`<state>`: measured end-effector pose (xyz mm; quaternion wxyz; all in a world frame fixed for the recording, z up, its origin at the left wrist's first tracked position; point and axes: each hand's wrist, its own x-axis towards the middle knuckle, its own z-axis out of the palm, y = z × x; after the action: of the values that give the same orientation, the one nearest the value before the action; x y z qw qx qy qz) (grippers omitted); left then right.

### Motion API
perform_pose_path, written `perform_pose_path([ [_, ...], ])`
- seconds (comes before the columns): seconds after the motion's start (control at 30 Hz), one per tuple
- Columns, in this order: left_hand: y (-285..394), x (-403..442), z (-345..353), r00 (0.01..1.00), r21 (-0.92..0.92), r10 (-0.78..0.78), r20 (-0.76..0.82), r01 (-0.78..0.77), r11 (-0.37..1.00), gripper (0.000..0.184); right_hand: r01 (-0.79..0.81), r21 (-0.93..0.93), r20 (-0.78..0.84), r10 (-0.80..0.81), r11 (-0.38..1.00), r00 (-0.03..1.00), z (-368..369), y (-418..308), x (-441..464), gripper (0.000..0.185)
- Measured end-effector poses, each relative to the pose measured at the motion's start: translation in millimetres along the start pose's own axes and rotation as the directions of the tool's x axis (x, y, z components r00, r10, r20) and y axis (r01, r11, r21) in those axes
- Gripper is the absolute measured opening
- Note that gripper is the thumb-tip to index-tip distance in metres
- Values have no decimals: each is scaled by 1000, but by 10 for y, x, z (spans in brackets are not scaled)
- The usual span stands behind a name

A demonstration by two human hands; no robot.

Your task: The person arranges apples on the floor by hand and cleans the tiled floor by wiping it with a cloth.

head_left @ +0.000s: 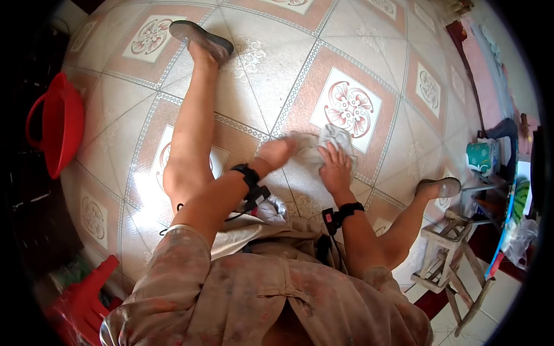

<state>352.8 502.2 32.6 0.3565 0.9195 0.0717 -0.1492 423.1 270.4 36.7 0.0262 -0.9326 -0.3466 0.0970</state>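
A pale grey-white cloth (339,137) lies partly bunched on the tiled floor in front of me. My right hand (336,168) is on it, fingers curled over the bunched part. Just left of it is my left hand (276,154), smeared by motion, at the cloth's left edge. Whether its fingers grip the cloth I cannot tell. Each wrist wears a black strap with a small device.
Patterned tiles (248,104) cover the floor between my spread legs. A red basin (60,127) stands at left, with a red plastic chair (92,300) below it. To the right are a wooden stool (441,254) and a green-white package (480,157).
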Motion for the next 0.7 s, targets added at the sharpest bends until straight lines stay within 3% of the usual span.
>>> perform_pose_path([
  [0.03,-188,82,28,962,74,76,-262,-59,996,17,-40,-24,-11,40,999,999,-17,119,-35,59],
  [0.1,-174,67,-346,913,248,42,-406,65,967,27,-120,-73,-32,118,990,993,-35,408,-84,58],
  [0.2,-565,238,-293,879,319,-23,-476,196,927,61,-313,34,-73,315,949,946,60,962,-116,60],
  [0.27,-665,315,-302,889,346,-118,-442,291,892,66,-394,105,-131,405,913,905,172,1355,-136,61],
  [0.43,-657,414,-104,818,415,-8,-575,299,859,70,-678,127,-159,690,724,706,167,2209,216,56],
  [0.57,-563,401,-171,839,436,-34,-544,317,843,70,-805,179,-94,825,565,558,62,2792,1032,55],
  [0.67,-552,442,-170,849,409,-55,-526,309,859,70,-685,184,-118,708,704,696,-69,2731,1829,55],
  [0.7,-560,420,-175,844,406,-49,-535,307,861,69,-603,76,-176,606,794,775,132,2820,2238,55],
])
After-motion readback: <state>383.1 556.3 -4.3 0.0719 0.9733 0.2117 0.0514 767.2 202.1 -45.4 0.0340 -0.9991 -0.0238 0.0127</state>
